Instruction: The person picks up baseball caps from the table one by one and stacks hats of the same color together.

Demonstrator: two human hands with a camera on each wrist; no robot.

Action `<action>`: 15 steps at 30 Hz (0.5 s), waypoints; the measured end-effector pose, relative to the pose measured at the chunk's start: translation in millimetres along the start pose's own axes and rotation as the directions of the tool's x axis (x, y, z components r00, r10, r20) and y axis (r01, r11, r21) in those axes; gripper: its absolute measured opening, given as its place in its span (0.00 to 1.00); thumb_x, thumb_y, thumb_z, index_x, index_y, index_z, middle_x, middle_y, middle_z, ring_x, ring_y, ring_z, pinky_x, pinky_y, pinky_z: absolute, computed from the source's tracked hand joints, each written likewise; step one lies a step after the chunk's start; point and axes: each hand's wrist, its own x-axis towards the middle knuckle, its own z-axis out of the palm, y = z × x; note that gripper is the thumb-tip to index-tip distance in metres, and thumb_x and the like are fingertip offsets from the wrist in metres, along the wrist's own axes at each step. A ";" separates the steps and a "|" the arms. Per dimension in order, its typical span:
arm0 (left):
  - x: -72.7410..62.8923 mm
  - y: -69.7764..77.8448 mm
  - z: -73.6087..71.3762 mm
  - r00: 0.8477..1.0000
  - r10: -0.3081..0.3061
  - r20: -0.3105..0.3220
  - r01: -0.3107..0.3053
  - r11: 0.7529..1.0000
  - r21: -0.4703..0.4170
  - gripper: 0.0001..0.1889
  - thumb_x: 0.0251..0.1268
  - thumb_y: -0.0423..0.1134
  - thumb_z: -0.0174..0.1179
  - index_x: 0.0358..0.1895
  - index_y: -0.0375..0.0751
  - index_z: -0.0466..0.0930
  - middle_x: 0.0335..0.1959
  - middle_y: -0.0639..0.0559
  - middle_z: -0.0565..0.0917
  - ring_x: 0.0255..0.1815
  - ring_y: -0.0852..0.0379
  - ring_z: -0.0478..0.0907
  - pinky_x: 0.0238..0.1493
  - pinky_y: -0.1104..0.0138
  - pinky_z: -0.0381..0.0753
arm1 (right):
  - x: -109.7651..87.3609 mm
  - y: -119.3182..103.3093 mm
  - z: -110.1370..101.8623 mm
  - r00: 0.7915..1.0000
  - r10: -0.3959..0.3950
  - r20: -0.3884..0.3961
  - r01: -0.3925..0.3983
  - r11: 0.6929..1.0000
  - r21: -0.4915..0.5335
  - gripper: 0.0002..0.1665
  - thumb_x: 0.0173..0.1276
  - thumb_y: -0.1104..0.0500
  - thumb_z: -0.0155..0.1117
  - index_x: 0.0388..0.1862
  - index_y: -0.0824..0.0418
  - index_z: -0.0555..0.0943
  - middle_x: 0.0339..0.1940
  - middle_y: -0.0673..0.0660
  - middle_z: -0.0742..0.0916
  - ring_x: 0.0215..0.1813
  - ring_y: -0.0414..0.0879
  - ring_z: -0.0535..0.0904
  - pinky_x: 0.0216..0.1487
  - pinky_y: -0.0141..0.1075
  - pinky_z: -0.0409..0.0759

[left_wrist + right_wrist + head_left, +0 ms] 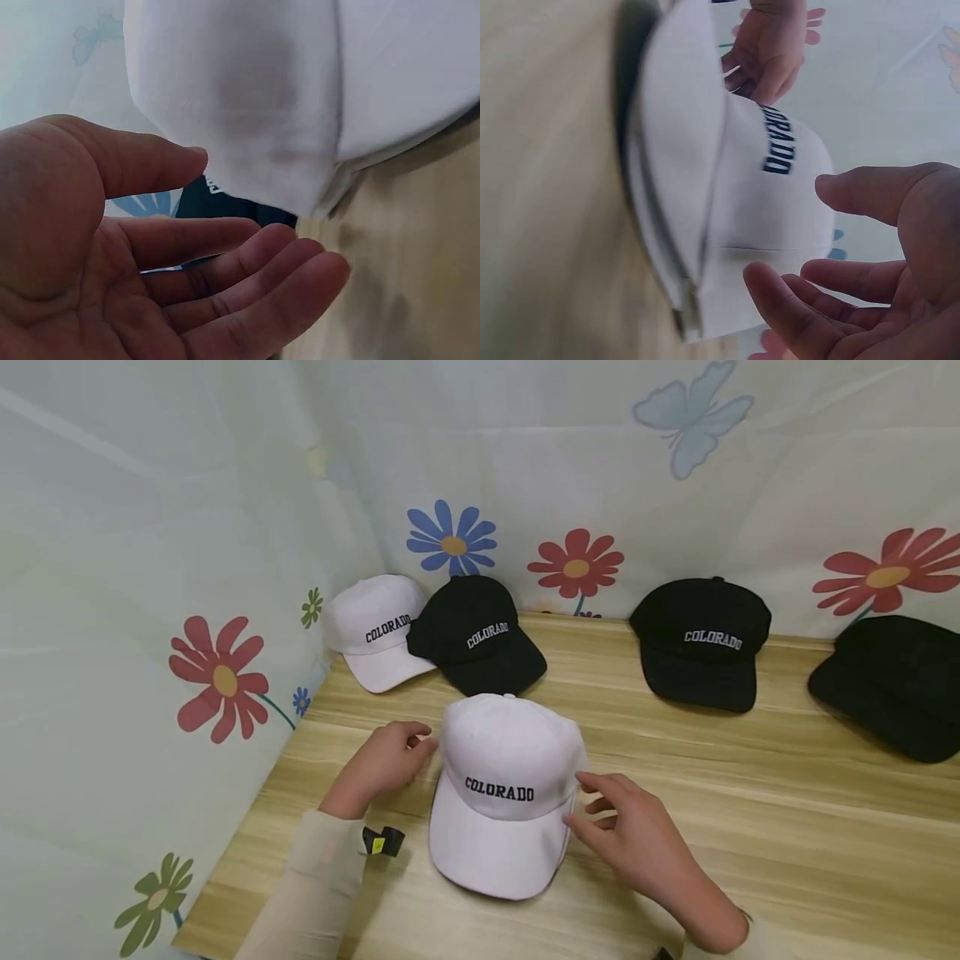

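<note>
A white baseball cap point(498, 777) lettered COLORADO lies in front of me, brim towards me. A second white edge shows under its brim point(664, 217) in the right wrist view, like another cap stacked beneath. My left hand point(393, 758) is beside the crown's left side, thumb and fingers apart and loosely bent, holding nothing. On the other side, my right hand point(637, 827) has its fingertips right at the cap's edge, fingers spread and not curled round it. In the left wrist view, the cap's side point(247, 90) rises just beyond the left thumb.
Behind, a white cap point(382, 627) is partly covered by a black cap point(480, 639). Two more black caps stand on the right, one lettered point(701, 643), one cut by the frame edge point(892, 685). A flowered curtain point(247, 510) borders the wooden table point(675, 760) at left and back.
</note>
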 end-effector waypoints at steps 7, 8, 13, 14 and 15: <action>24.2 1.1 -21.9 0.999 -0.015 -0.044 0.015 1.000 0.007 0.26 0.72 0.51 0.51 0.64 0.36 0.73 0.44 0.44 0.85 0.33 0.55 0.81 0.42 0.59 0.79 | 23.1 -9.6 -14.1 0.993 -0.095 -0.072 0.094 0.996 -0.004 0.28 0.61 0.58 0.71 0.59 0.64 0.78 0.52 0.60 0.83 0.46 0.51 0.85 0.42 0.37 0.85; 27.8 0.9 -24.0 0.998 -0.016 -0.054 0.016 1.000 0.010 0.27 0.72 0.51 0.51 0.65 0.36 0.72 0.45 0.43 0.85 0.36 0.53 0.82 0.44 0.58 0.79 | 27.4 -10.9 -15.9 0.990 -0.114 -0.084 0.114 0.993 -0.006 0.27 0.61 0.58 0.71 0.59 0.64 0.78 0.52 0.60 0.83 0.46 0.51 0.84 0.43 0.38 0.85; 47.2 0.9 -31.2 0.993 -0.020 -0.113 0.021 1.000 0.001 0.28 0.72 0.52 0.50 0.65 0.35 0.71 0.52 0.40 0.83 0.49 0.47 0.81 0.53 0.54 0.78 | 52.9 -18.3 -22.8 0.975 -0.195 -0.106 0.193 0.981 -0.021 0.26 0.62 0.58 0.70 0.59 0.63 0.78 0.53 0.60 0.83 0.49 0.53 0.83 0.47 0.45 0.84; 51.9 0.8 -31.9 0.992 -0.027 -0.126 0.027 1.000 -0.007 0.28 0.72 0.52 0.50 0.66 0.35 0.70 0.52 0.40 0.83 0.50 0.46 0.81 0.53 0.53 0.78 | 58.7 -20.0 -23.3 0.974 -0.203 -0.103 0.201 0.979 -0.027 0.26 0.62 0.58 0.70 0.59 0.62 0.78 0.54 0.60 0.83 0.50 0.53 0.83 0.49 0.46 0.83; 56.4 0.9 -33.1 0.990 -0.034 -0.140 0.032 0.999 -0.017 0.29 0.71 0.52 0.50 0.66 0.35 0.70 0.53 0.40 0.83 0.51 0.46 0.81 0.54 0.53 0.78 | 64.6 -22.3 -24.0 0.973 -0.209 -0.097 0.207 0.978 -0.032 0.27 0.62 0.57 0.70 0.60 0.62 0.78 0.55 0.60 0.83 0.50 0.53 0.83 0.50 0.47 0.83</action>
